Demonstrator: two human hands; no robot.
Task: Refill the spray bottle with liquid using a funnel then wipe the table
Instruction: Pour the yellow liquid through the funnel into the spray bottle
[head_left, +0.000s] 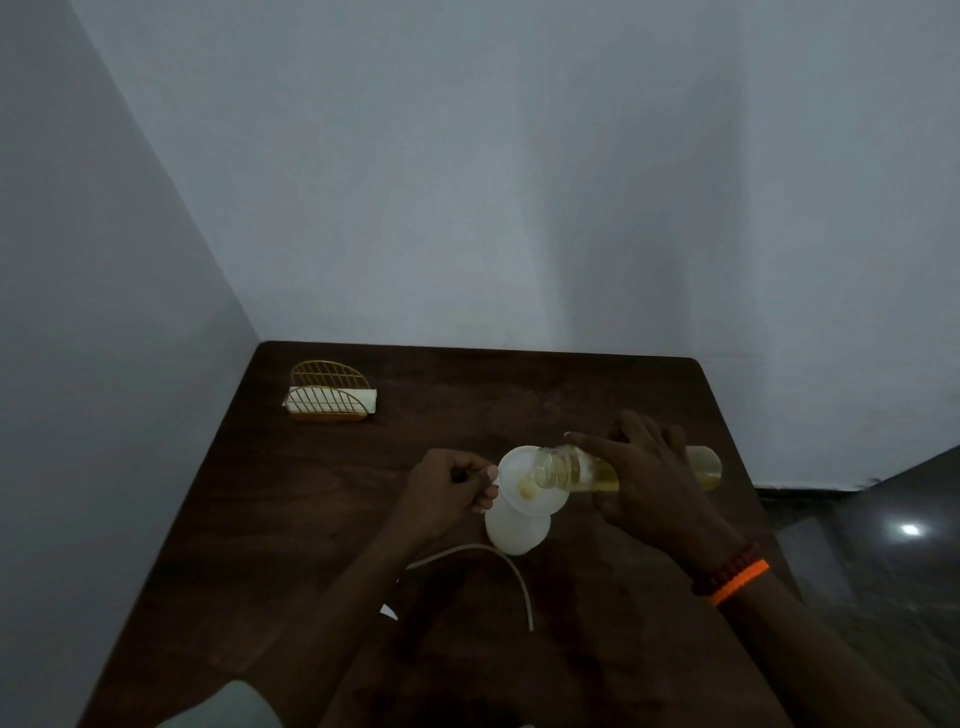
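Right hand (649, 483) tipping bottle (582, 467) sideways, mouth toward funnel (530, 488)

Gold wire napkin holder (329, 391) is sitting at far-left corner of the tabletop, w/ white napkins (332, 400) lying folded inside it. Grey walls (519, 182) are meeting in a corner just behind the far-left edge. Dark glossy floor (883, 545) is showing at right, w/ a bright light spot (910, 529) reflecting off it.

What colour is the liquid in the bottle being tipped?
Pale yellow liquid, clearest in the head view.
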